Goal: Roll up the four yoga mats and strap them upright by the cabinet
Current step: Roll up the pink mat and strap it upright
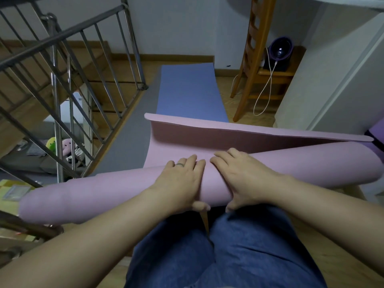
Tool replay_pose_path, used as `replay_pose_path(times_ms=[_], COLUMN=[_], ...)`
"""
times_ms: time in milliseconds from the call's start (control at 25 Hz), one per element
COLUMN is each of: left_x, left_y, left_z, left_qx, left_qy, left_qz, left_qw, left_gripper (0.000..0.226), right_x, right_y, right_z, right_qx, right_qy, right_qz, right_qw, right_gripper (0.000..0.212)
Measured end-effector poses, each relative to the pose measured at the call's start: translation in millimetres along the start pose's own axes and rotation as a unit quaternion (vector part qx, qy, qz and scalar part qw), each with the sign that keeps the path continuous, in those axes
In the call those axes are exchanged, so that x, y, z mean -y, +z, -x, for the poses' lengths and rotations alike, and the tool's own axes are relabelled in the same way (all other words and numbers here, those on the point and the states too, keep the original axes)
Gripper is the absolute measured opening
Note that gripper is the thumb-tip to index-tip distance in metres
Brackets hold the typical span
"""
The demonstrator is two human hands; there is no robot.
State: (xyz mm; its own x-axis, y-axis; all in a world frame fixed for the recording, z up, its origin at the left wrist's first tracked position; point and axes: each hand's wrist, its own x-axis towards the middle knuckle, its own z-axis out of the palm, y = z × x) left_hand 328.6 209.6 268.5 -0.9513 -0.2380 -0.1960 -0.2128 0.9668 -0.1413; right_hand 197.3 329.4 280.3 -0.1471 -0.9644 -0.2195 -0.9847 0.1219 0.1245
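Pink mat [108,196]: part-rolled under both hands.
Left hand [180,180]: grips roll, thumb beneath.
Right hand [245,176]: likewise.
Blue mat [187,94]: flat beyond fingertips, wood floor [225,90].
Stair railing [62,80]: left of left hand.

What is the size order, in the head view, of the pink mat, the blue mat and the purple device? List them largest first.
1. pink mat, though nearness to the camera inflates it.
2. blue mat, partly hidden behind it.
3. purple device, clearly smallest.

We see a matt, foamy pink mat [108,194], shiny metal railing [55,84], wood floor [342,252], denim jeans [239,256].
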Motion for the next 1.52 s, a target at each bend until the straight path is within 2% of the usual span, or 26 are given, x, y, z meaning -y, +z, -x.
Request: replay_pose_path(times_ms=[40,120,280,400,560,720,840,960,1080,1200,1360,1440,1520], left_x=[-1.4,-1.8,8.7,15.0,16.8,20.2,24.1,25.5,26.7,25.1,19.2,19.2,15.5], left_y=[4.3,9.0,-0.2,-16.7,-23.4,-22.2,-15.4,-12.0,-17.3,-17.9,-12.3,-11.8,-7.8], left_z=[-0.3,-5.4,-10.3,-0.7,2.8,-5.6,-3.9,-0.9,-0.8,1.5,3.5,3.6,5.3], left_qx=[0.001,-0.012,-0.015,0.042,0.125,0.156,0.167,0.131,0.024,-0.017,-0.052,-0.07,-0.076], left_qy=[-0.009,-0.026,-0.018,0.002,0.033,0.022,0.002,0.019,0.044,0.039,0.016,-0.003,-0.007], left_qz=[-0.011,-0.004,0.053,0.109,0.175,0.223,0.223,0.181,0.082,0.088,0.059,0.053,0.027], left_qw=[1.0,1.0,0.998,0.993,0.976,0.962,0.96,0.975,0.995,0.995,0.997,0.996,0.997], left_gripper=[0.107,0.112,0.097,0.09,0.094,0.111,0.099,0.089,0.084,0.069,0.047,0.047,0.063], right_x=[0.4,0.3,-3.7,-4.9,-3.6,-0.1,1.3,-0.5,-6.4,-12.7,-12.3,-9.3,-7.8], right_y=[8.0,19.7,9.5,-11.4,-22.5,-12.7,-9.1,-13.4,-19.6,-22.2,-15.7,-14.6,-13.0], right_z=[-1.4,-4.0,-11.3,-6.3,5.9,12.0,15.6,15.1,10.5,4.0,-0.4,1.1,3.8], right_qx=[-0.004,-0.022,-0.031,0.027,0.107,0.055,-0.006,-0.006,-0.016,-0.006,-0.032,-0.054,-0.069], right_qy=[0.004,0.02,0.021,-0.004,-0.032,-0.022,-0.035,-0.028,-0.008,0.025,0.022,0.03,0.03], right_qz=[0.017,0.012,-0.021,-0.054,-0.121,-0.131,-0.099,-0.113,-0.131,-0.113,-0.11,-0.126,-0.127], right_qw=[1.0,0.999,0.999,0.998,0.986,0.99,0.994,0.993,0.991,0.993,0.993,0.99,0.989], right_gripper=[0.119,0.122,0.108,0.105,0.109,0.114,0.111,0.096,0.08,0.078,0.073,0.066,0.064])
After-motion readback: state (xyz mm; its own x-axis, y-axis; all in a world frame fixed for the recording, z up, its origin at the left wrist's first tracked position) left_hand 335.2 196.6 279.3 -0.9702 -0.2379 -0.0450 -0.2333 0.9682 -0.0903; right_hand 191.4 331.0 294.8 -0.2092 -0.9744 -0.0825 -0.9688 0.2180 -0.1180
